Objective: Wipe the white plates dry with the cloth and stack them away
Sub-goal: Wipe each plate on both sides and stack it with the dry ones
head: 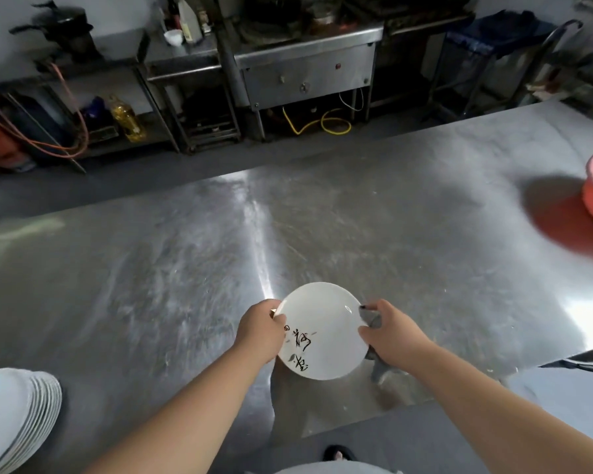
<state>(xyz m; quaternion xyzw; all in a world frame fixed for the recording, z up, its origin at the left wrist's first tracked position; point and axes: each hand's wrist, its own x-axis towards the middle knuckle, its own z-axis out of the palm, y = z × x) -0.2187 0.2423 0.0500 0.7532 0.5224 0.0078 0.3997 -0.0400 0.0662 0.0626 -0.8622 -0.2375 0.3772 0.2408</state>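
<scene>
White plate (pixel 322 328), black script at 7 o'clock, left hand (pixel 261 331) grips rim, right hand (pixel 391 333) pinches grey cloth (pixel 370 318) at 3

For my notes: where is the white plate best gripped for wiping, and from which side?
At its left rim, from the left, as the left hand does: the white plate is thin and held off the table, its right edge taken by the right hand and cloth.

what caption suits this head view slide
Left hand and right hand hold a white plate over a steel table, grey cloth in the right.
</scene>
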